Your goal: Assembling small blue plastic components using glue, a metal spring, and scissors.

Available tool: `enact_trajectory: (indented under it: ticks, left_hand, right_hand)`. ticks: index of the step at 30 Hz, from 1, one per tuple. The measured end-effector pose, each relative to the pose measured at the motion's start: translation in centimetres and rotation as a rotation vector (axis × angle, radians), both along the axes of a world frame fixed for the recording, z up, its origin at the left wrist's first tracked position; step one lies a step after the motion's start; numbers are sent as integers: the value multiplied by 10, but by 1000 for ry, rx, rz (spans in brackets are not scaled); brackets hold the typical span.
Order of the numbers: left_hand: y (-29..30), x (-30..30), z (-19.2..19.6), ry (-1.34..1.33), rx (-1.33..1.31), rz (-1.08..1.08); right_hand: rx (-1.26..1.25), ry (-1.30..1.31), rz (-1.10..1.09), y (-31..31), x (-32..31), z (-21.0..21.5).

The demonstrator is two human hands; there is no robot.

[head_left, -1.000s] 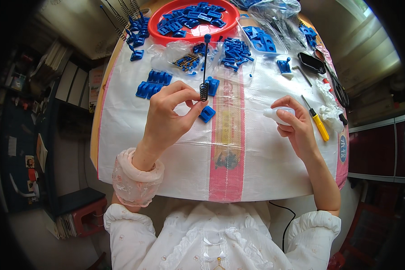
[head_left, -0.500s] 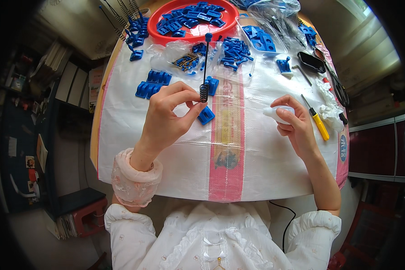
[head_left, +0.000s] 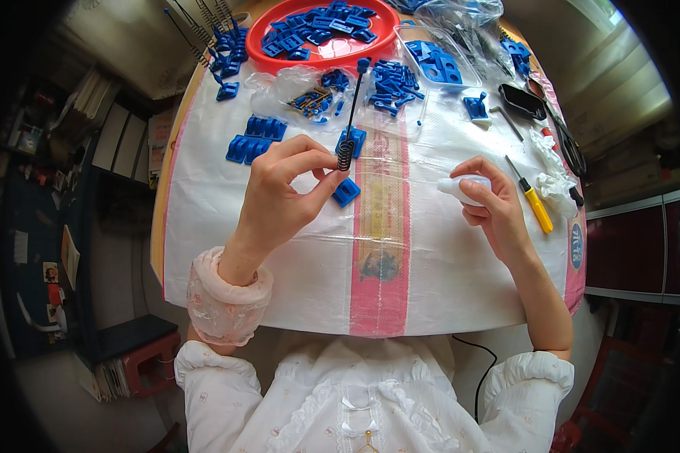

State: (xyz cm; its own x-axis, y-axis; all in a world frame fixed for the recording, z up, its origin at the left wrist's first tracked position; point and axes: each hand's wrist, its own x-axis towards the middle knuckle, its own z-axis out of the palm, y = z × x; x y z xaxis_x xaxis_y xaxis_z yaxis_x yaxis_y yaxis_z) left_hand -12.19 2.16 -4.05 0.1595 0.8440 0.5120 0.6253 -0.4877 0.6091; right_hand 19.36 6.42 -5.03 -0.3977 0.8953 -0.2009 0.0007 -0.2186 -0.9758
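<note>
Above a white woven sheet (head_left: 279, 291), a person's left hand (head_left: 289, 185) pinches a blue-tipped black spring rod (head_left: 345, 154) near two blue parts (head_left: 346, 193); the right hand (head_left: 497, 205) curls around a small white bottle (head_left: 465, 188).

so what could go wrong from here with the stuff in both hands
1. The left hand pinches the black spring low down, while the thin rod rises well above it to a blue knob; that top-heavy piece might tip or slip.
2. The right hand holds the white bottle on its side; if it is uncapped, which I can't tell, it might drip onto the sheet.
</note>
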Motion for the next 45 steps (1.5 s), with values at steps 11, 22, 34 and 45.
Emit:
enact_trajectory:
  ticks: [11,22,34,45]
  left_hand:
    - [2,-1,-6,-62,6,13]
    - [0,-1,-1,-12,11,5]
    - [1,-1,-3,-13,20,9]
    - [4,1,-7,-79,36,64]
  right_hand:
    - [9,-5,1,1,1,-2]
    - [7,2,-8,0,1,0]
    - [3,30,-13,-2,6,1]
    - [15,-8,-44,-6,1,0]
